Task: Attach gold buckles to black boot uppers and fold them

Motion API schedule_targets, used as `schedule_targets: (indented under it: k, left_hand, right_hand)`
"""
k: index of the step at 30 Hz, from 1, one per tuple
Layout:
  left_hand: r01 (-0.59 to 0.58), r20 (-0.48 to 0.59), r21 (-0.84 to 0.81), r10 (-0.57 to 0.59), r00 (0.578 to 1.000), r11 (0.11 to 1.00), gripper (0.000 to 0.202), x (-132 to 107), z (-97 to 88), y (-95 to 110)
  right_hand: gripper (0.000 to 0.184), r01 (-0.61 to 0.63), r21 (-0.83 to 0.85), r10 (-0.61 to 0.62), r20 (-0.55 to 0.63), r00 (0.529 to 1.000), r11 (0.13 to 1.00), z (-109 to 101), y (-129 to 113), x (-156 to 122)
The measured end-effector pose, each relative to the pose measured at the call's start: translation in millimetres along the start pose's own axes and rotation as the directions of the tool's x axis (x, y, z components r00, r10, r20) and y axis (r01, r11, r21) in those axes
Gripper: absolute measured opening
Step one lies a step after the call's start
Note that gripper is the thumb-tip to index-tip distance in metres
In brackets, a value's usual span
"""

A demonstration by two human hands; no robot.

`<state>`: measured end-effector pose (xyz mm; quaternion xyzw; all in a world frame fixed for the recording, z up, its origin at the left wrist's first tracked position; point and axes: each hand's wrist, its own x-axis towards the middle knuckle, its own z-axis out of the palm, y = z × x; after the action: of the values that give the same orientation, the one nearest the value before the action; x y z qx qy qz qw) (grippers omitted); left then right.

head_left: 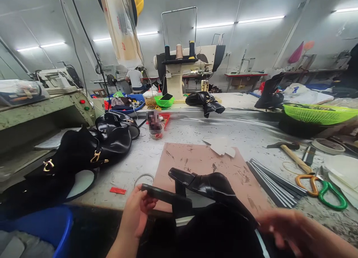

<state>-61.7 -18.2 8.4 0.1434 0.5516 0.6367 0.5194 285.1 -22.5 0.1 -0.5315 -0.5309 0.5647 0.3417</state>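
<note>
A black leather boot upper point(215, 185) lies over the near edge of a pinkish-brown work mat point(181, 157), its lower part dark and close to me. My left hand point(140, 207) pinches the end of a long black flap at the upper's left side, thumb on top. Pale lining shows between the flap and the rest of the upper. My right hand point(291, 224) is beside the upper's right edge, smeared by motion. Whether it touches the leather I cannot tell.
Black boot uppers with gold buckles point(95, 146) are heaped at left, above a blue bin point(61, 228). Black-and-white strips point(274, 183), a hammer point(296, 159) and scissors point(327, 190) lie at right. White pattern pieces point(222, 146) rest on the mat. A sewing machine point(176, 71) stands behind.
</note>
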Motion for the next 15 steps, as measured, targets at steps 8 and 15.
schedule_targets:
  k: [8,15]
  left_hand:
    - [0.017,0.013,0.128,-0.019,1.000,0.992,0.026,-1,17.7,-29]
    - [0.036,0.155,0.213,-0.071,0.985,0.976,0.027,-15,25.7,-36]
  right_hand:
    - [0.033,-0.064,0.136,0.034,0.210,0.977,0.989,62,-55,60]
    - [0.049,0.048,0.055,-0.057,0.175,0.983,0.997,64,-30,34]
